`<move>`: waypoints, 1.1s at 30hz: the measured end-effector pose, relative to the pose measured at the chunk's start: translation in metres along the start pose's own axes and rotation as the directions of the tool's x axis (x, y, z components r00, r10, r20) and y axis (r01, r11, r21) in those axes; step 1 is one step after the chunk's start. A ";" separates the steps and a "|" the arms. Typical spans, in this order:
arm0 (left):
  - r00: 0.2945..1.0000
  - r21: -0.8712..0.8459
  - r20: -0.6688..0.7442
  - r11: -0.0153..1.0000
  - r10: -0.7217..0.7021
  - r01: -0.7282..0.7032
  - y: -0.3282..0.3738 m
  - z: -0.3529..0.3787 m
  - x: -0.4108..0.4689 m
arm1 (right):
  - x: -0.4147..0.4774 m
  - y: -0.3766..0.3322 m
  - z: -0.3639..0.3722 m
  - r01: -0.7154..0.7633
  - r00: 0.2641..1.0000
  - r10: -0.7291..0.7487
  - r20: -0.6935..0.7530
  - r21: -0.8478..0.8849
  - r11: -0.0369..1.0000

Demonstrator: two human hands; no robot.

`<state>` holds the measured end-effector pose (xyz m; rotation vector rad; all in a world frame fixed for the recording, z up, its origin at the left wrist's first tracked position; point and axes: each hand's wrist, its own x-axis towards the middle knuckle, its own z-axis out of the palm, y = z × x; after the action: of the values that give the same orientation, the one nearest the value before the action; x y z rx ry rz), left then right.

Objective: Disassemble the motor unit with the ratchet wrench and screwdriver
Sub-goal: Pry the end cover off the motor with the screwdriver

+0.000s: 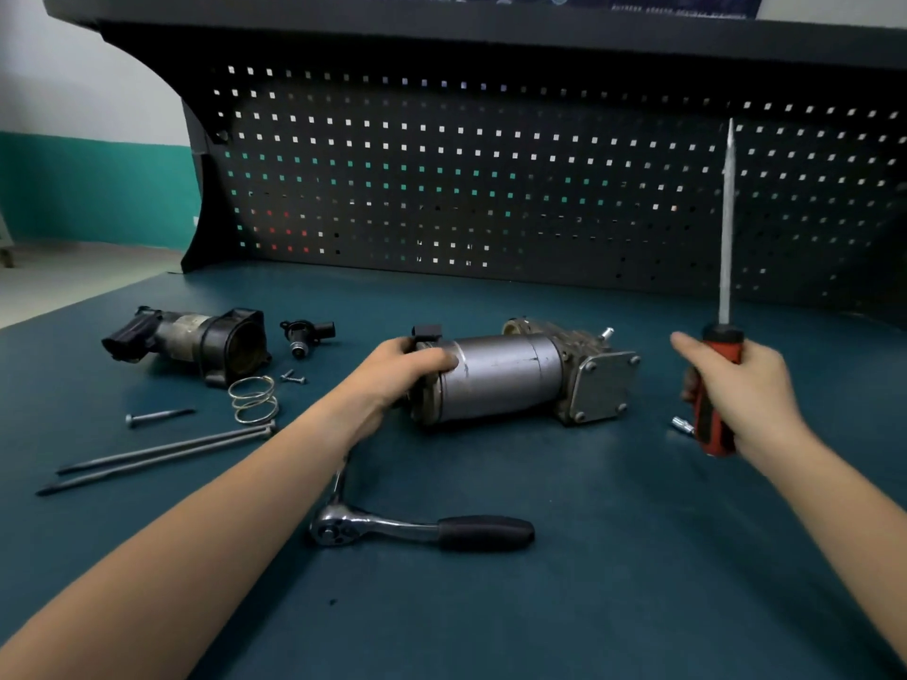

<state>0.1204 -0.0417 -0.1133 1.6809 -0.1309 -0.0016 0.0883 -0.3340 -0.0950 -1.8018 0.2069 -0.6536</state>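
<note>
Gripping motor (500, 375) at left end w/ my left hand (397, 375); motor is lying on its side at bench (589, 606) ctr. My right hand (746, 385) is clutching screwdriver (726, 228) handle, shaft pointing up. Ratchet (422, 530) is lying on bench nearer me.

**What Is on the Desk, Counted**

There is one motor unit (500, 375). There is one ratchet wrench (422, 530) and one screwdriver (725, 267). There are two long thin rods (162, 451) and one short bolt (157, 417). There is one spring (253, 400). There are two tiny screws (293, 376). There is one big black and grey part (196, 343), one small black part (306, 333) and one little silver piece (682, 426). There are two hands, the left hand (397, 375) and the right hand (746, 385).
</note>
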 end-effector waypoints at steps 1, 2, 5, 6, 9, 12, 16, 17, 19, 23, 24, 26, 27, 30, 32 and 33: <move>1.000 -0.017 -0.011 1.000 0.002 -0.002 0.000 0.001 -0.001 | 0.000 0.002 0.000 -0.005 1.000 0.005 0.006 0.004 1.000; 1.000 -0.031 -0.015 0.999 0.014 -0.015 -0.002 0.000 -0.002 | 0.000 0.003 0.000 0.003 1.000 -0.003 0.007 0.000 1.000; 0.994 -0.037 0.022 0.994 0.105 -0.104 -0.007 -0.002 -0.006 | -0.001 0.005 -0.004 0.039 0.999 -0.039 -0.007 -0.022 0.999; 0.988 -0.010 0.039 0.989 0.150 -0.150 -0.009 -0.003 -0.009 | 0.000 0.004 -0.006 0.051 0.999 -0.052 -0.013 -0.034 0.998; 0.957 0.150 0.079 0.945 0.280 -0.289 -0.015 -0.011 -0.016 | 0.000 0.000 -0.012 0.068 0.997 -0.070 -0.023 -0.060 0.996; 0.913 0.322 0.163 0.855 0.374 -0.408 -0.019 -0.018 -0.023 | -0.001 -0.010 -0.016 0.098 0.995 -0.100 -0.030 -0.069 0.993; 0.881 0.377 0.231 0.797 0.412 -0.472 -0.019 -0.021 -0.028 | -0.003 -0.027 -0.017 0.189 0.982 -0.190 0.009 -0.138 0.972; 0.882 0.376 0.246 0.799 0.402 -0.469 -0.018 -0.022 -0.029 | -0.005 -0.032 -0.015 0.217 0.976 -0.214 0.033 -0.159 0.963; 0.885 0.372 0.274 0.807 0.376 -0.458 -0.015 -0.023 -0.031 | -0.006 -0.043 -0.010 0.258 0.965 -0.240 0.106 -0.214 0.942; 0.892 0.341 0.203 0.826 0.403 -0.450 -0.009 -0.019 -0.034 | -0.008 -0.059 0.006 0.325 0.938 -0.247 0.242 -0.375 0.868; 0.894 0.321 0.178 0.834 0.411 -0.448 -0.008 -0.018 -0.035 | -0.008 -0.061 0.008 0.334 0.935 -0.252 0.250 -0.382 0.862; 0.890 0.309 0.175 0.835 0.421 -0.455 -0.006 -0.020 -0.037 | -0.010 -0.063 0.010 0.342 0.933 -0.261 0.250 -0.380 0.859; 0.884 0.305 0.197 0.830 0.425 -0.467 -0.006 -0.022 -0.040 | -0.011 -0.065 0.009 0.343 0.932 -0.263 0.248 -0.376 0.861; 0.867 0.313 0.284 0.815 0.410 -0.488 -0.011 -0.029 -0.047 | -0.016 -0.067 0.002 0.330 0.933 -0.245 0.264 -0.352 0.876; 0.855 0.324 0.320 0.801 0.408 -0.503 -0.010 -0.033 -0.054 | -0.023 -0.069 -0.006 0.328 0.930 -0.232 0.286 -0.352 0.877; 0.852 0.313 0.323 0.803 0.412 -0.507 -0.008 -0.034 -0.056 | -0.027 -0.070 -0.010 0.330 0.926 -0.231 0.298 -0.344 0.879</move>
<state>0.0681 -0.0020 -0.1216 2.0019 -0.7750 0.2040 0.0476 -0.3069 -0.0372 -2.3091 -0.1112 -0.6108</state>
